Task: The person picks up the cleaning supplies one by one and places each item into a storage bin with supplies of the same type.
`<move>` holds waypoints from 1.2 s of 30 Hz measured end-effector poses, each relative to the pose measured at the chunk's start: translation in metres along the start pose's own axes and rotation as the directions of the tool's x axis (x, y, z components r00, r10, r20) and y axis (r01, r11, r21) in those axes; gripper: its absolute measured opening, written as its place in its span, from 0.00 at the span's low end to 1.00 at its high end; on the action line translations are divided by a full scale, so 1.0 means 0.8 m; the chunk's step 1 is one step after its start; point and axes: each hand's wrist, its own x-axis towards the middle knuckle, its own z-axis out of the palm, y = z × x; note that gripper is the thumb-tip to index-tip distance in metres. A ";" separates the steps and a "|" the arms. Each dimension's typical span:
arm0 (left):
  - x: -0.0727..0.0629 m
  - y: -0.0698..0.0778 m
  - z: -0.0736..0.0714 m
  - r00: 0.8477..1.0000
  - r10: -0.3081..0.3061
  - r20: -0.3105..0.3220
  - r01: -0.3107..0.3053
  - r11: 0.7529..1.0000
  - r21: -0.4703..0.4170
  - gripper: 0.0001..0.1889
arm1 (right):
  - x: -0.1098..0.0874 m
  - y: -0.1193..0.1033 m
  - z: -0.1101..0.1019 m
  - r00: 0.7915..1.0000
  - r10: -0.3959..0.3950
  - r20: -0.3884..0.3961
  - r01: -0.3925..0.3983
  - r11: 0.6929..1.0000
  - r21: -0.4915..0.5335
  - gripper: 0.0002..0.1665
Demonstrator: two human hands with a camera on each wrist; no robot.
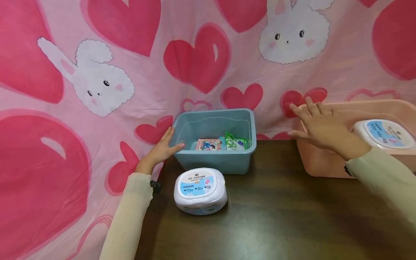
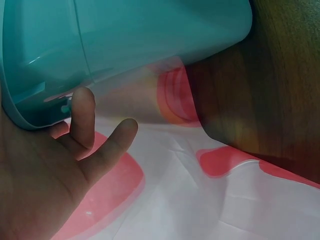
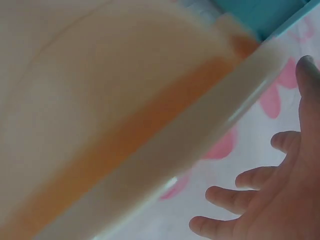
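My left hand (image 1: pixel 160 149) rests at the left rim of a blue-grey plastic bin (image 1: pixel 214 161), its thumb reaching over the edge. In the left wrist view the fingers (image 2: pixel 84 117) lie loose beside the bin's wall. Inside the bin are a pink patterned packet (image 1: pixel 208 144) and a green-and-white packet (image 1: pixel 235 143). My right hand (image 1: pixel 326 128), fingers spread, overlaps the left rim of a peach plastic bin (image 1: pixel 313 160); the right wrist view shows nothing in its grasp. That bin holds a white lidded box (image 1: pixel 386 133) with a blue label.
A matching white lidded box (image 1: pixel 200 191) stands on the dark wooden table (image 1: pixel 276 216), just in front of the blue-grey bin. A pink cloth (image 1: pixel 146 79) with hearts and rabbits hangs behind the bins and along the left side.
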 end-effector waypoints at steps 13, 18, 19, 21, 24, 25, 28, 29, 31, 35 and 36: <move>-0.001 -0.010 0.001 0.999 -0.033 -0.003 0.032 0.999 -0.024 0.59 | -0.026 0.077 0.003 0.999 0.047 -0.027 -0.047 0.999 -0.009 0.56; -0.006 -0.013 0.003 0.999 -0.053 0.004 0.053 0.998 -0.023 0.59 | -0.035 0.104 0.005 0.997 0.063 -0.049 -0.066 0.996 -0.053 0.55; -0.006 -0.013 0.004 0.999 -0.054 0.004 0.054 0.998 -0.019 0.59 | -0.038 0.110 0.007 0.996 0.071 -0.050 -0.074 0.996 -0.059 0.55; -0.007 -0.014 0.004 0.998 -0.056 0.001 0.056 0.998 -0.015 0.59 | -0.044 0.126 0.010 0.996 0.060 -0.060 -0.064 0.995 -0.072 0.54; -0.007 -0.015 0.005 0.998 -0.057 -0.003 0.057 0.998 -0.014 0.59 | -0.052 0.153 0.016 0.993 0.000 -0.119 -0.012 0.995 -0.101 0.53; -0.007 -0.015 0.005 0.998 -0.056 -0.003 0.056 0.998 -0.012 0.59 | -0.054 0.161 0.017 0.991 -0.013 -0.135 -0.001 0.994 -0.106 0.53; -0.006 -0.014 0.005 0.998 -0.057 -0.006 0.057 0.998 -0.014 0.59 | -0.059 0.185 0.019 0.983 -0.022 -0.184 -0.007 0.988 -0.153 0.53; -0.006 -0.014 0.005 0.998 -0.056 -0.006 0.056 0.998 -0.015 0.59 | -0.062 0.189 0.017 0.987 0.024 -0.157 -0.045 0.990 -0.135 0.54; -0.006 -0.013 0.005 0.998 -0.055 -0.007 0.055 0.998 -0.016 0.59 | -0.066 0.202 0.015 0.984 0.048 -0.169 -0.072 0.988 -0.137 0.56; -0.005 -0.012 0.005 0.999 -0.050 -0.008 0.050 0.999 -0.004 0.58 | -0.078 0.230 0.017 0.979 0.144 -0.146 -0.142 0.990 0.024 0.60; -0.005 -0.011 0.004 0.999 -0.048 -0.009 0.047 0.999 -0.002 0.58 | -0.081 0.241 0.022 0.973 0.159 -0.165 -0.149 0.986 0.072 0.61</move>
